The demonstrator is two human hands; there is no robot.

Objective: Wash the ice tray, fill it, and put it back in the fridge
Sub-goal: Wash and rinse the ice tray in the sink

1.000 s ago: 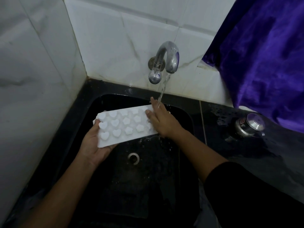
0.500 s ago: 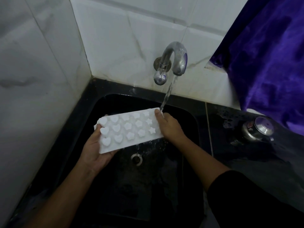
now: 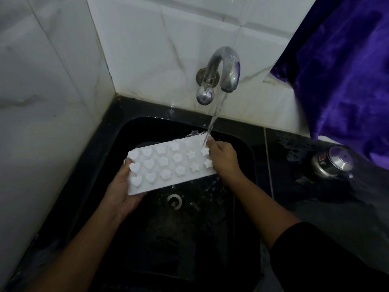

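A white ice tray point(image 3: 168, 165) with heart, flower and star shapes bulging toward me is held over the black sink point(image 3: 109, 148), tilted, its underside facing up. My left hand point(image 3: 122, 190) grips its near-left end from below. My right hand point(image 3: 223, 159) grips its far-right end. Water runs from the chrome tap point(image 3: 225, 70) and strikes the tray's far-right corner beside my right fingers, splashing off the edge.
The sink drain point(image 3: 174, 201) lies below the tray. White marble tiles rise behind and to the left. A steel container with a lid point(image 3: 332, 162) stands on the wet black counter at right, under a purple cloth point(image 3: 347, 70).
My right hand has slid from the tray's middle to its right end, uncovering the star shapes. The water now hits the tray's corner and splashes.
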